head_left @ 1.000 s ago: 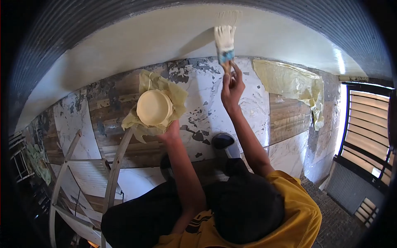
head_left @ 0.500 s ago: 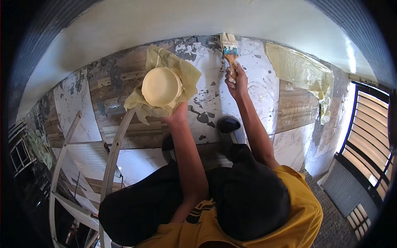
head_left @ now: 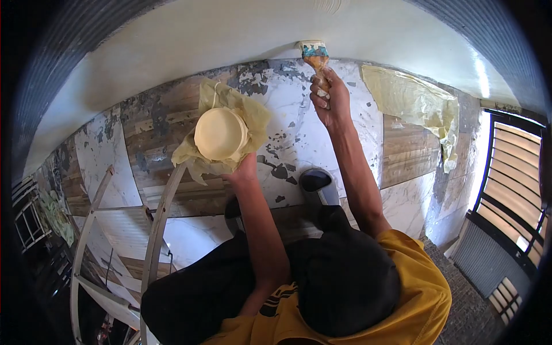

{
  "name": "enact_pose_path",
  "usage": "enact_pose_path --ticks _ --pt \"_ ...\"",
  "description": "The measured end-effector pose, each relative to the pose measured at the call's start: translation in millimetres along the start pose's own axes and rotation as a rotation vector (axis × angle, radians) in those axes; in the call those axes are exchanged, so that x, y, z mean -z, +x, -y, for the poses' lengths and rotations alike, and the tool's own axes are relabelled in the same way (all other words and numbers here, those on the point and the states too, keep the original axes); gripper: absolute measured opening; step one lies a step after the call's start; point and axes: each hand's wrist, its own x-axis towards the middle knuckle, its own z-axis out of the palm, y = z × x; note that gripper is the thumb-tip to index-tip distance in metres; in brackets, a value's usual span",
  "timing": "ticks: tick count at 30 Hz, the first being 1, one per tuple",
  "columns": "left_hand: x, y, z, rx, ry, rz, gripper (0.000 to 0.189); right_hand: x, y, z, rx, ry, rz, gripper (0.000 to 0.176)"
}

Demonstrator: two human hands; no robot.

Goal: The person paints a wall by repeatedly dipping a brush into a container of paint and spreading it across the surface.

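My right hand (head_left: 329, 96) grips a paintbrush (head_left: 315, 59) by its wooden handle. Its bristle end meets the pale wall (head_left: 253, 34) just above where the wall joins the floor, and paint smears mark the ferrule and my fingers. In my left hand (head_left: 244, 171) is a round tub of cream paint (head_left: 221, 134), held from below and tilted so that the paint surface shows. A crumpled yellowish sheet (head_left: 256, 115) wraps around the tub, and my left fingers are mostly hidden under it.
To the left stands a wooden ladder (head_left: 154, 241). A yellowish plastic sheet (head_left: 402, 95) lies along the wall on the right. Peeled grey flakes (head_left: 280, 171) dot the patterned floor near my shoes (head_left: 319, 187). A barred window (head_left: 512, 172) is at far right.
The paintbrush has moved up and slightly left, its bristles now against the wall higher than before. The paint tub has shifted a little down and left.
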Motion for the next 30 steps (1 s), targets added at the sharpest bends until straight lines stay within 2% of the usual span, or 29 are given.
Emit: enact_pose_path --ticks 3,5,9,11,15,17,20,24,26,28,30 --pt "-5 -6 0 -0.012 0.023 -0.004 0.066 -19 -15 11 0.007 0.061 0.041 0.016" --pt "-3 -7 -2 0.017 0.049 0.090 0.067 -33 -26 21 0.009 0.079 0.059 0.016" --pt "-7 -13 -2 0.008 0.035 0.053 0.068 -51 -46 39 0.022 0.111 0.171 0.015" --pt "-5 -13 -3 0.011 0.048 0.113 0.068 -57 -52 46 0.041 0.106 0.233 0.016" --pt "-1 -12 -5 0.037 -0.005 0.129 0.068 -73 -71 57 0.113 0.012 0.238 0.019" --pt "-7 -17 -4 0.011 0.014 0.069 0.067 -78 -79 59 0.163 -0.030 0.208 0.019" --pt "-8 -20 -2 -0.043 0.103 0.066 0.066 -68 -91 59 0.156 -0.038 0.233 0.029" --pt "-9 -23 -3 -0.022 0.018 0.042 0.065 -41 -121 51 0.147 -0.091 0.192 0.032" --pt "1 -18 -6 -0.060 0.118 0.174 0.064 -19 -132 39 0.064 -0.107 0.178 0.033" --pt "5 -20 -8 -0.049 0.073 0.173 0.063 5 -128 21 -0.012 -0.081 0.173 0.033" --pt "9 -20 -11 -0.029 0.026 0.184 0.061 19 -117 5 -0.095 -0.165 0.020 0.036"
